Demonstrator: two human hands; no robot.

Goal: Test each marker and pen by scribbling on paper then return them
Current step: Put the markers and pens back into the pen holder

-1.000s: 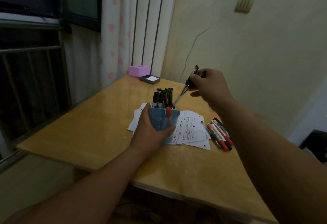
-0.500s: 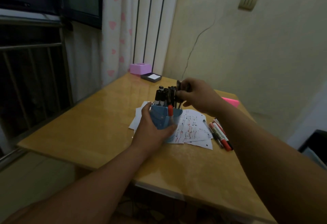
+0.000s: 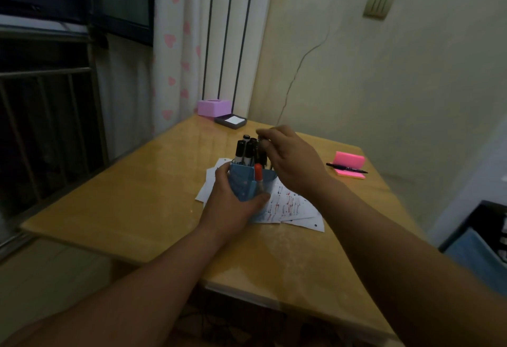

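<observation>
A blue pen holder stands on scribbled white papers in the middle of the wooden table. It holds several black-capped markers and an orange-red-capped pen in a front pocket. My left hand grips the holder from the near side. My right hand is just above the holder, its fingertips pinching the top of a black pen that stands among the others. My right forearm hides the table to the right of the papers.
A pink sticky-note pad with a black pen across it lies at the table's right side. A pink box and a dark tray sit at the far corner. A window rail runs along the left.
My right hand has lowered the black pen from a raised, slanted position down into the holder. My view has shifted, so my forearm now covers the red markers on the table.
</observation>
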